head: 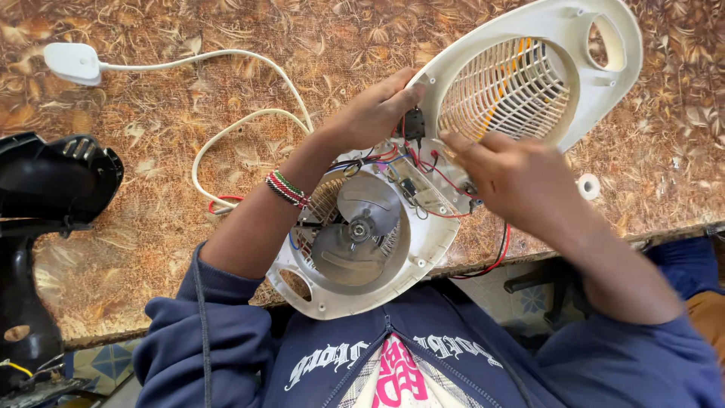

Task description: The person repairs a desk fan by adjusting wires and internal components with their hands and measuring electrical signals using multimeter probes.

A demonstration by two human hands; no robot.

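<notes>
Your left hand [374, 113] rests with its fingers closed against the edge of the cream front grille cover [529, 72], which stands tilted up and open above the rest of the appliance. Your right hand [513, 177] is curled down over the wiring [423, 170], red and black leads near a small circuit board, though I cannot tell whether its fingertips pinch a wire. The cream rear housing [362, 242] lies at the near edge of the worktop [151, 242], just in front of your chest, with the grey fan blade [359, 227] showing inside it. A white cord [249, 121] loops away across the worktop to a white plug [72, 62] at the far left. A black plastic casing [45, 189] lies well apart on the left, and a small white ring [588, 186] sits just right of your right hand.
</notes>
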